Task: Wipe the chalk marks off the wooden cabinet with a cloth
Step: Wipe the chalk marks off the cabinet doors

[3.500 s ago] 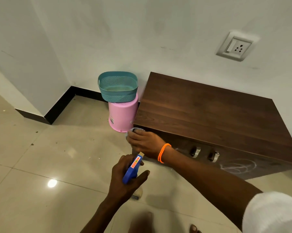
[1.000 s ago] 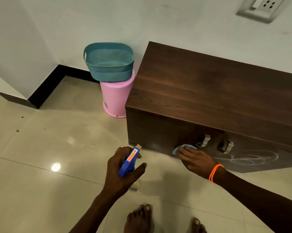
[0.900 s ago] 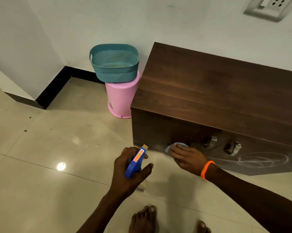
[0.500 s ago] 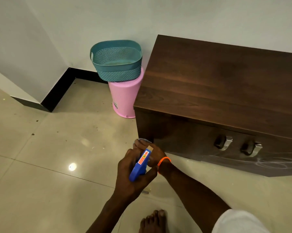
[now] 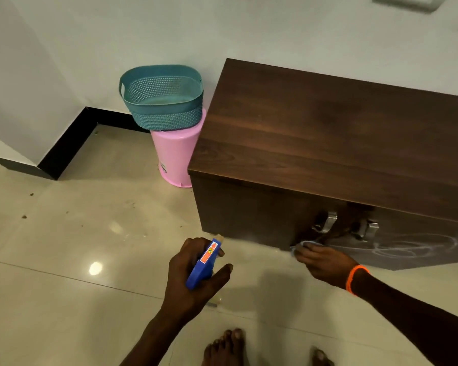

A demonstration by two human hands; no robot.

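The dark wooden cabinet (image 5: 328, 143) stands against the wall with two metal handles (image 5: 328, 223) on its front. White chalk loops (image 5: 412, 247) cover the right door. My right hand (image 5: 325, 262), with an orange band at the wrist, presses a light blue cloth (image 5: 305, 244) against the bottom of the left door, just below the handles. My left hand (image 5: 196, 281) hovers over the floor in front of the cabinet's left corner, gripping a blue spray bottle (image 5: 204, 265) whose nozzle points toward the cabinet.
A teal perforated basket (image 5: 161, 97) sits on an upturned pink bucket (image 5: 175, 154) just left of the cabinet. Glossy beige floor tiles (image 5: 77, 247) spread to the left. My bare feet (image 5: 225, 347) are at the bottom edge. A wall corner with black skirting (image 5: 64, 151) is at left.
My right hand with the cloth has swept from the cabinet's lower left corner back right to below the handles. The left hand still holds the bottle in about the same place.
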